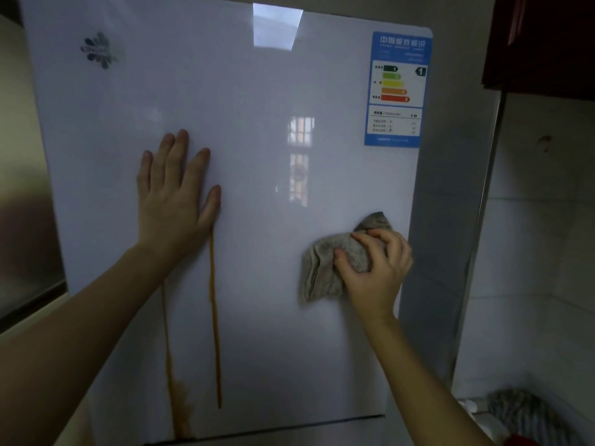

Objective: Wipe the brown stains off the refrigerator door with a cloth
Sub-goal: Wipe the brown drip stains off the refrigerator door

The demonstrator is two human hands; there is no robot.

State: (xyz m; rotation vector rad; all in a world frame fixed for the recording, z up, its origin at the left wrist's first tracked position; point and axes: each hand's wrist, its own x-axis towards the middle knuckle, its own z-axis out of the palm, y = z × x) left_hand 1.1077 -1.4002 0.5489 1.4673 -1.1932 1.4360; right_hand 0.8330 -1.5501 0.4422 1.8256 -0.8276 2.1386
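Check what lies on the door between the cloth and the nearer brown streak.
In the head view, only bare white refrigerator door separates the grey cloth from the right brown streak.

Refrigerator door (pixel 257 91): white, glossy, upright, flat under the left hand (pixel 175 201). Brown stains (pixel 215 317): two thin vertical runs below the left hand, one from the thumb base, stopping short of the door's lower edge, the other from beneath the forearm, widening to a smear at that edge. Cloth (pixel 322 272): grey, crumpled, gripped by the right hand (pixel 373 268), pressed to the door, well apart from both stains.
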